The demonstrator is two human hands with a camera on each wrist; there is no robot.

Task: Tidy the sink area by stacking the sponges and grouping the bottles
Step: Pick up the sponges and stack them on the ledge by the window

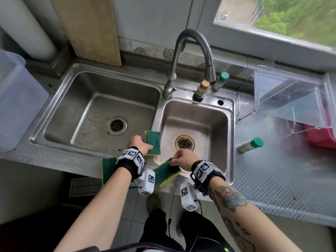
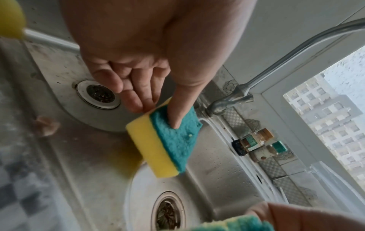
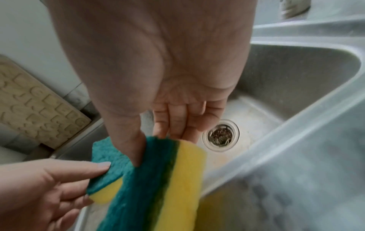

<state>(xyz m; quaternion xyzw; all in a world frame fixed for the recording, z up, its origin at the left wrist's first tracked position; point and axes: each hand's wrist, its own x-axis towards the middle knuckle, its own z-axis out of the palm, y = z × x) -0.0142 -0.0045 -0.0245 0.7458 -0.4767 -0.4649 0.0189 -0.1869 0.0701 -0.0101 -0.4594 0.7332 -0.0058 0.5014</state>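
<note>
Two sponges sit in your hands; your left hand [image 1: 139,143] pinches the first sponge [image 1: 153,144], thumb on the green face and fingers [image 2: 136,100] under the yellow side, above the divider between the two basins; your right hand [image 1: 183,158] pinches the second sponge [image 1: 166,171] the same way, thumb on the green scourer, over the small basin's front rim at about 6 o'clock of its drain [image 1: 184,144]; the two sponges lie near each other, and you cannot tell from these views whether they touch; a third sponge [image 1: 108,168] rests on the table's front edge, at 8 o'clock of your left wrist, partly hidden by it; outward, the sink [image 1: 60,99] holds both basins with the tap [image 1: 190,57] at 12 o'clock; two bottles stand just beside each other behind the small basin, the cork-capped bottle [image 1: 201,90] and the green-capped bottle [image 1: 220,81] at its 2 o'clock; a second green-capped bottle [image 1: 251,144] lies on its side on the table at 3 o'clock, well apart from that pair; a clear plastic box [image 1: 291,99] leans at 2 o'clock.
</note>
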